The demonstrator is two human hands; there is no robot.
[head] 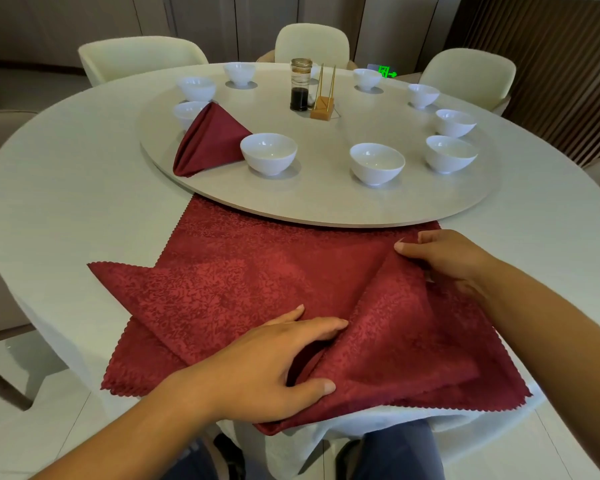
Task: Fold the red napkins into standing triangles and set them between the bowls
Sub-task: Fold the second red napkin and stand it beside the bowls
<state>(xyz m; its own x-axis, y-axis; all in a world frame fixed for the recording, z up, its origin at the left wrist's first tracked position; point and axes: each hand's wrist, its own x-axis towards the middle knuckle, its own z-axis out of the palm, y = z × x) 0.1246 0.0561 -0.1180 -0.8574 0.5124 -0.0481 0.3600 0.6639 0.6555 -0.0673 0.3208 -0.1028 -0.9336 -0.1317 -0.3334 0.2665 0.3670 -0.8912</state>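
Lying under both hands [264, 362]: red napkin [243, 282]

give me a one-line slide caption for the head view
Left hand and right hand fold a red napkin at the table edge; a finished triangle stands between white bowls on the turntable.

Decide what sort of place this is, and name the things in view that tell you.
Most likely a restaurant dining room, perhaps a banquet room. A large round table carries a turntable ringed with matching white bowls, a sauce bottle stands at its centre, and cushioned chairs surround it.
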